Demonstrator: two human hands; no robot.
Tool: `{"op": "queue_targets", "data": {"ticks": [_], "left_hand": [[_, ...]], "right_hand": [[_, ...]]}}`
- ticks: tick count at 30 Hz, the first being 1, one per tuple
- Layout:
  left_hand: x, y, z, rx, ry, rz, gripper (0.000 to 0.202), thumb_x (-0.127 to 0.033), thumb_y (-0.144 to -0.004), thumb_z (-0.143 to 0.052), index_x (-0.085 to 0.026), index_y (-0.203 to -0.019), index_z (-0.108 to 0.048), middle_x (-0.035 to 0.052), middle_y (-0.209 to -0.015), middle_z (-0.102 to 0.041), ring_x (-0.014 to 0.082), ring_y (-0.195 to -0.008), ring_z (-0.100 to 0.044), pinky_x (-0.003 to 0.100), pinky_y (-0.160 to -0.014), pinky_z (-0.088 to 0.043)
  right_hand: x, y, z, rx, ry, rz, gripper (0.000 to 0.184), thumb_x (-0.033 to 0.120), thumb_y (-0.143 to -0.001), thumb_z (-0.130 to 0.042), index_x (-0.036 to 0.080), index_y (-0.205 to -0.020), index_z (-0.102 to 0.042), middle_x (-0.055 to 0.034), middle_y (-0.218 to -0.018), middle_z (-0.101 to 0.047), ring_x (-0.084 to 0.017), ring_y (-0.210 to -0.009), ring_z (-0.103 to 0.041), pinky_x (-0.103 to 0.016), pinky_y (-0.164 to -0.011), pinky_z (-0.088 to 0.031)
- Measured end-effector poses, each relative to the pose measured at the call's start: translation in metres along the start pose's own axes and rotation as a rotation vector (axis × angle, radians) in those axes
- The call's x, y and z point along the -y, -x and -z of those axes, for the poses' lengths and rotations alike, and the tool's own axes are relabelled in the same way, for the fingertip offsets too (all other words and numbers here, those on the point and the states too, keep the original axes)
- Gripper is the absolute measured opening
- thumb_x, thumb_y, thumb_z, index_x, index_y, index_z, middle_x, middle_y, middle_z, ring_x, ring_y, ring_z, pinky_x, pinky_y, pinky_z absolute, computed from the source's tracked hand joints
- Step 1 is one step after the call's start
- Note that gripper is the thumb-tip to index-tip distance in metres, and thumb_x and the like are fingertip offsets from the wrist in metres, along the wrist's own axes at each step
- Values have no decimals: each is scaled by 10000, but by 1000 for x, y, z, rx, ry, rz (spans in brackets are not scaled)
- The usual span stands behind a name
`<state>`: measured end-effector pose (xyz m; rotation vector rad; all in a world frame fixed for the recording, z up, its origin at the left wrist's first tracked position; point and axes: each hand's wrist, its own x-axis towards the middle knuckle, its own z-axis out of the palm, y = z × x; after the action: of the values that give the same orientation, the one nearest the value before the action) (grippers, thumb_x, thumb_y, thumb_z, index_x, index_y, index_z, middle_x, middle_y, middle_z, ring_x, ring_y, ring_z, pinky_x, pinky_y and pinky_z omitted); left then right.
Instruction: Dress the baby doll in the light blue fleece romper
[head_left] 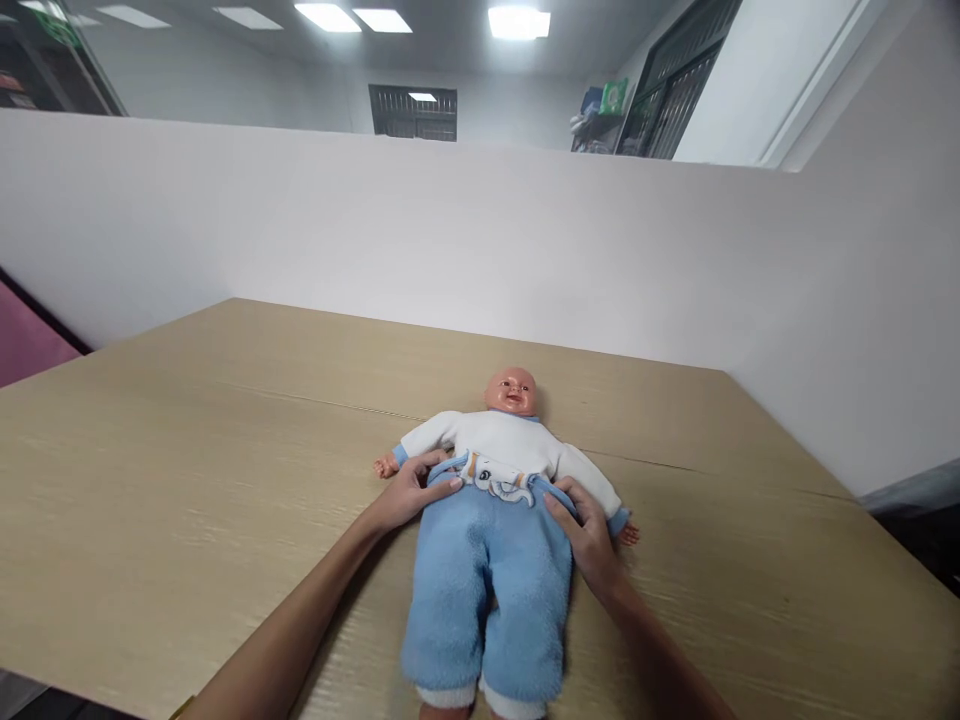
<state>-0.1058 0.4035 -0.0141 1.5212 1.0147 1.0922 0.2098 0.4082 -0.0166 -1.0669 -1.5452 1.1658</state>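
A baby doll lies on its back on the wooden table, head away from me. It wears a white top with an elephant picture and fluffy light-blue trousers. My left hand pinches the trousers' waistband at the doll's right hip, thumb over the fabric. My right hand grips the waistband at the other hip, fingers curled into the cloth. The doll's small hands stick out on either side, and its feet reach the table's near edge.
A white partition wall stands behind and to the right of the table. A dark pink surface shows at far left. Ceiling lights, a barred window and a shelf with packages lie beyond the partition.
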Motion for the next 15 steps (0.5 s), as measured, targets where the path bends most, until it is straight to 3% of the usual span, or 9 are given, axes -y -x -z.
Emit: {"op": "queue_targets", "data": {"ticks": [3, 5, 7, 10, 13, 15], "left_hand": [[2, -2, -2, -76, -21, -43, 354, -517, -991, -714, -171, -979, -642, 12, -921, -557, 189, -900, -523, 287, -816, -408], [3, -1, 2, -35, -59, -11, 360, -537, -1010, -675, -178, -1022, -672, 32, -973, -621, 215, -950, -570, 310, -868, -445], [4, 2, 9, 22, -83, 44, 385, -551, -1001, -676, -191, -1130, -717, 72, -1148, -700, 275, -1132, -614, 370, -1026, -461], [4, 6, 20, 61, -79, 114, 492, -564, -939, -734, -217, -1288, -745, 102, -1408, -695, 359, -1392, -545, 469, -1235, -358], [4, 6, 21, 107, -4, 152, 512, -531, -935, -740, -224, -1345, -742, 104, -1436, -699, 360, -1417, -549, 499, -1266, -338], [5, 5, 14, 101, 193, 207, 492, -495, -958, -718, -222, -1367, -723, 112, -1405, -715, 335, -1382, -588, 496, -1243, -380]], "right_hand": [[-5, -3, 1, -31, 25, -8, 404, 605, -996, -647, 223, -893, -564, 13, -824, -476, -187, -793, -450, -300, -739, -386], [-8, -5, 6, 4, 84, -1, 408, 607, -1015, -609, 220, -890, -580, 3, -834, -509, -199, -815, -477, -311, -763, -401], [-12, -6, 13, 66, 166, 35, 412, 593, -1033, -573, 210, -890, -625, -19, -866, -581, -224, -865, -532, -332, -818, -425], [-17, -7, 18, 127, 216, 59, 427, 579, -1025, -576, 194, -918, -726, -66, -962, -703, -281, -1000, -613, -393, -970, -456], [-24, -10, 11, 2, -35, -104, 425, 617, -929, -685, 212, -997, -793, -80, -1112, -781, -322, -1149, -649, -462, -1122, -455], [-26, -11, 3, -99, -298, -230, 446, 620, -852, -772, 246, -1092, -811, -65, -1248, -787, -330, -1258, -646, -485, -1197, -442]]}}
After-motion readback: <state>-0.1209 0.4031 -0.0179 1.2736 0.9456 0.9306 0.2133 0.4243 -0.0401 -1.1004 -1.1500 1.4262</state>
